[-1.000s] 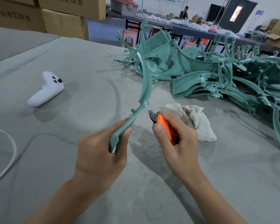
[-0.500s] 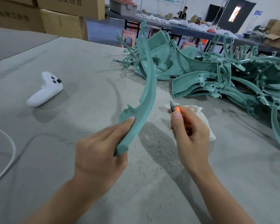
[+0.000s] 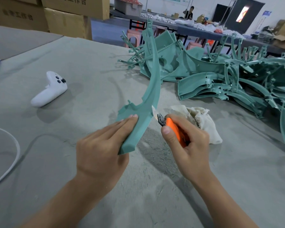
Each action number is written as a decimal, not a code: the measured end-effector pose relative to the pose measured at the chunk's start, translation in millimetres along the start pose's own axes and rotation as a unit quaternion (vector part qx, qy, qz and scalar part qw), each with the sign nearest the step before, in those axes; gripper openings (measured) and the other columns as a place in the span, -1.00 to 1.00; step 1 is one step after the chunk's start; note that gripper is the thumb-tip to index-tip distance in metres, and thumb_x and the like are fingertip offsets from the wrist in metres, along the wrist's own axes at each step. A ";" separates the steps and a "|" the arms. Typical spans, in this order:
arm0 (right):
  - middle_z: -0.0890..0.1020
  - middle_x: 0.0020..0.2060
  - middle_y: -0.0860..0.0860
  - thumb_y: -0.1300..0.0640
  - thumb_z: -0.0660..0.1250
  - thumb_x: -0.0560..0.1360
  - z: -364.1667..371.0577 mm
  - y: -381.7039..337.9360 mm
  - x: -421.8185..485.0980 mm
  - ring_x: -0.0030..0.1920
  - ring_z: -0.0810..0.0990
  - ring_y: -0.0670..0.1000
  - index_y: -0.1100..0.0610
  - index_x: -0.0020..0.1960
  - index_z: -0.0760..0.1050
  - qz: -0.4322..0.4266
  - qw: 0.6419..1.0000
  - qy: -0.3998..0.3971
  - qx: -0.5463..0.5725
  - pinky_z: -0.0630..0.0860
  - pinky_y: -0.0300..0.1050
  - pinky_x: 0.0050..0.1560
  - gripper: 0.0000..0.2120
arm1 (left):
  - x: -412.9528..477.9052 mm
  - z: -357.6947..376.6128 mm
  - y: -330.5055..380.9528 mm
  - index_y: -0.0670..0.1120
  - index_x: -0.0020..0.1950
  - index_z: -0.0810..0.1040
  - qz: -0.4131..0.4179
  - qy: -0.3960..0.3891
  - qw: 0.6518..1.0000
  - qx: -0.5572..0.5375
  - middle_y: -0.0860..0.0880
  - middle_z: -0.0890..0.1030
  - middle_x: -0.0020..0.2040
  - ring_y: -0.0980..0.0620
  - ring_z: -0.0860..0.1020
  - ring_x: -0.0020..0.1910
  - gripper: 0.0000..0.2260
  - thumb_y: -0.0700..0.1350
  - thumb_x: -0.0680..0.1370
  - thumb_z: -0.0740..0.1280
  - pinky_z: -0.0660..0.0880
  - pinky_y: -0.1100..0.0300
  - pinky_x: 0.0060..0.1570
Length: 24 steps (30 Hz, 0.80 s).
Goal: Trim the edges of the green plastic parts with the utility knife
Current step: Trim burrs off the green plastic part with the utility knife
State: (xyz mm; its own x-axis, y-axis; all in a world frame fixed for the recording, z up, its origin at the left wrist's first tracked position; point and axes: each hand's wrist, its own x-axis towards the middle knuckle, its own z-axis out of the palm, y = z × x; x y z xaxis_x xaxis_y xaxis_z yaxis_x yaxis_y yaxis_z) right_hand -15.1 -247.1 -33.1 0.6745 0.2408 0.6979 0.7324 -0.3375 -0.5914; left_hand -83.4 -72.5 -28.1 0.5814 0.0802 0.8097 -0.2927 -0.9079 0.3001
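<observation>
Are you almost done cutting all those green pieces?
Probably not. Shavings on the table suggest some trimming is done. The left hand holds a curved green part while the right hand sets the utility knife against its edge. A pile waits behind; which are trimmed, I cannot tell.

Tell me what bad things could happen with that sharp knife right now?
The utility knife in the right hand has its blade on the edge of the curved green part, close to the fingertips of the left hand; a slip could cut them. That hand holds the part only at its near end, so it may wobble and spoil the cut.
</observation>
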 end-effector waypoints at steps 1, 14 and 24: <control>0.47 -0.36 -0.02 -0.04 0.28 0.58 0.0 0.1 0.4 -0.35 0.40 -0.06 0.13 -0.03 0.58 0.000 1.000 0.001 0.000 0.33 -0.22 -0.33 -0.76 | -0.9 1.2 -0.9 -0.15 0.11 0.66 0.000 0.009 1.000 -0.004 -0.04 0.70 -0.04 0.03 0.65 -0.11 -0.62 -0.34 0.35 0.27 0.43 0.27 -0.13; 0.39 -0.41 -0.10 -0.07 0.27 0.59 -7.3 11.5 11.9 -0.40 0.34 -0.15 0.00 -0.10 0.51 0.055 0.997 0.047 -0.024 0.23 -0.38 -0.36 -0.82 | -7.3 7.5 -1.6 -0.14 0.10 0.66 0.036 0.011 0.999 -0.026 0.01 0.71 -0.08 0.05 0.53 -0.01 -0.61 -0.32 0.34 0.24 0.40 0.36 -0.11; 0.42 -0.43 -0.07 -0.26 0.32 0.43 -7.7 -0.5 12.8 -0.48 0.34 -0.10 0.10 -0.06 0.56 0.244 0.940 0.019 0.239 0.32 -0.25 -0.47 -0.59 | -3.1 0.2 -0.3 -0.18 0.15 0.65 0.085 -0.025 0.995 0.039 -0.03 0.66 0.10 -0.09 0.65 0.06 -0.63 -0.29 0.46 0.14 0.48 0.12 -0.08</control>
State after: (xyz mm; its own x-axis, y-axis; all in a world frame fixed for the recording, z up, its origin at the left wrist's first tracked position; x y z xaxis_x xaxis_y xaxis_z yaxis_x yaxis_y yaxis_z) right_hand -7.6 -250.9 -20.8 0.9440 0.1269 0.3046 0.3005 0.0508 -0.9524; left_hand -84.9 -72.6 -30.8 0.5668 -0.0962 0.8182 -0.3316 -0.9358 0.1197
